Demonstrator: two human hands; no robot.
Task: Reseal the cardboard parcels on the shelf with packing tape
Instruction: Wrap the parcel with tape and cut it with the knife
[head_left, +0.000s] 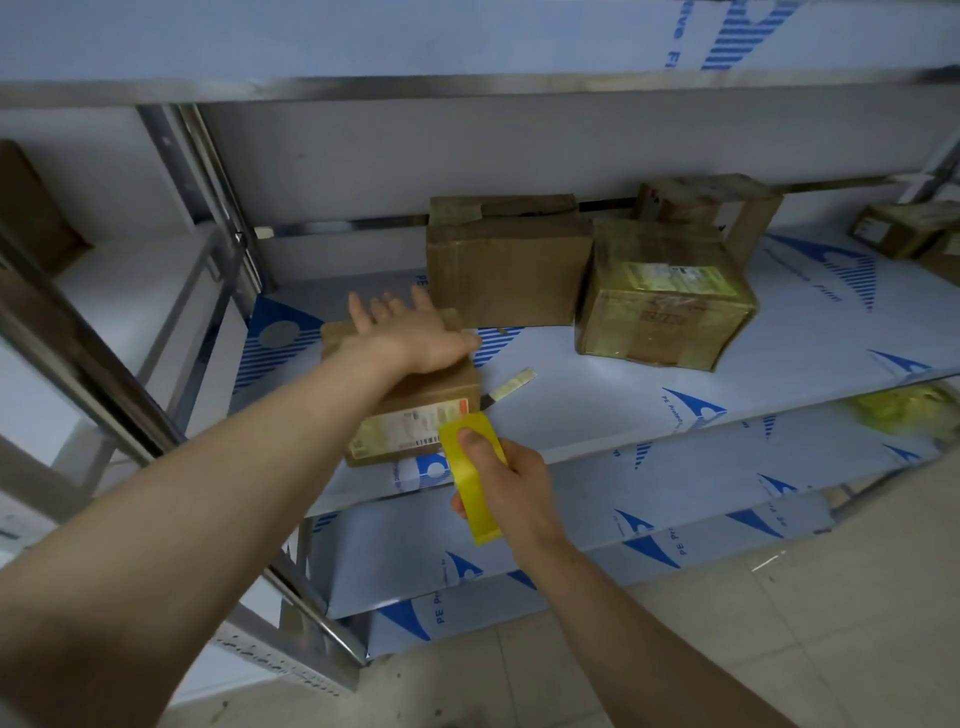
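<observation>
A small flat cardboard parcel with a printed label lies at the front edge of the middle shelf. My left hand presses flat on its top with the fingers spread. My right hand grips a roll of yellow packing tape just in front of the parcel's near right corner, with the thumb on the tape. A short strip of tape lies on the shelf to the right of the parcel.
Behind stand a larger plain box, a taped box with a green label and another box at the back. More parcels sit at the far right. A metal upright is on the left. Crumpled yellow tape lies on the lower shelf.
</observation>
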